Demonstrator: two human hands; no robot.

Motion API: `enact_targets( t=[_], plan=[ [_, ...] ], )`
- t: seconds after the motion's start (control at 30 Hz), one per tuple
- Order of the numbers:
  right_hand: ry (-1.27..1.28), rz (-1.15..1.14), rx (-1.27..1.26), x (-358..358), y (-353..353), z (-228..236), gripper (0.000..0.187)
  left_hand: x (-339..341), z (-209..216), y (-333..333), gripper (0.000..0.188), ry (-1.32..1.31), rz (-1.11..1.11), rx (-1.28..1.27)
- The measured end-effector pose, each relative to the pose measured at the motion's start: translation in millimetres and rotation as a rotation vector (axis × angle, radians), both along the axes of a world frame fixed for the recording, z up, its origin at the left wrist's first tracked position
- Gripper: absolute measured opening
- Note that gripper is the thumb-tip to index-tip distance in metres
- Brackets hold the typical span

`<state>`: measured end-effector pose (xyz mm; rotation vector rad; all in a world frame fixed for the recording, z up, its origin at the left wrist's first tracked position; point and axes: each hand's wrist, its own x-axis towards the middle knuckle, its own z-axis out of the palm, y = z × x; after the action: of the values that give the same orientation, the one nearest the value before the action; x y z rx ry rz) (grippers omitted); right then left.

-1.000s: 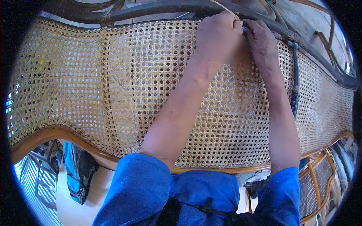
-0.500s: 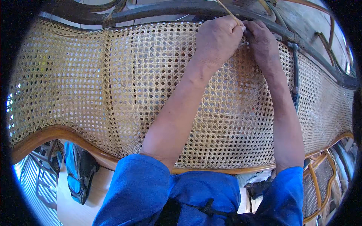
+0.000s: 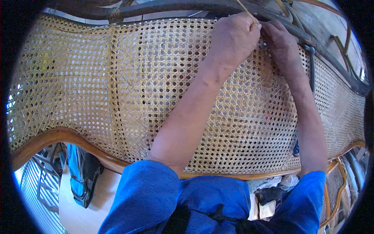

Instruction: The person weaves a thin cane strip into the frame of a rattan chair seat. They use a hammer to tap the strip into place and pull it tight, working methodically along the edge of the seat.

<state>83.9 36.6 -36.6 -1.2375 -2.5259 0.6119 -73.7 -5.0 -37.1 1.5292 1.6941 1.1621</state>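
A woven cane panel [image 3: 163,85] spreads in front of the person, with a dark rail [image 3: 167,7] along its far edge and an orange-brown wooden rail [image 3: 58,134] along its near edge. At the far edge, right of the middle, the left hand [image 3: 235,41] has its grip pinched narrow on a pale strand [image 3: 246,10], which slants up across the dark rail. The right hand [image 3: 283,45] curls just beside it at the same edge; its fingertips are hidden, so I cannot tell whether its grip holds anything
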Motion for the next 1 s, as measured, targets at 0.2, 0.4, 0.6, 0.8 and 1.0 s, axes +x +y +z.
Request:
enact_targets(
  t=[0.2,0.4,0.6,0.8,1.0],
  plan=[
    [-0.224,-0.053,0.110,-11.5,-8.8,1.7,0.029,5.3,1.0,-2.5,0.017,0.281,0.086,-0.058],
    [0.125,-0.397,0.094,33.7,-28.5,25.7,0.037,-2.3,3.3,-3.5,0.021,0.245,0.106,-0.114],
    [-0.349,-0.883,-0.352,115.6,-101.5,84.4,0.036,0.4,14.5,2.1,0.028,0.147,0.132,-0.255],
    [0.087,-0.877,-0.291,103.1,-113.2,106.3,0.026,4.2,10.2,-0.1,0.025,0.210,0.183,-0.136],
    [0.102,-0.748,-0.734,58.8,-111.7,110.4,0.025,3.9,11.1,-0.2,0.022,0.264,0.173,-0.174]
  ],
)
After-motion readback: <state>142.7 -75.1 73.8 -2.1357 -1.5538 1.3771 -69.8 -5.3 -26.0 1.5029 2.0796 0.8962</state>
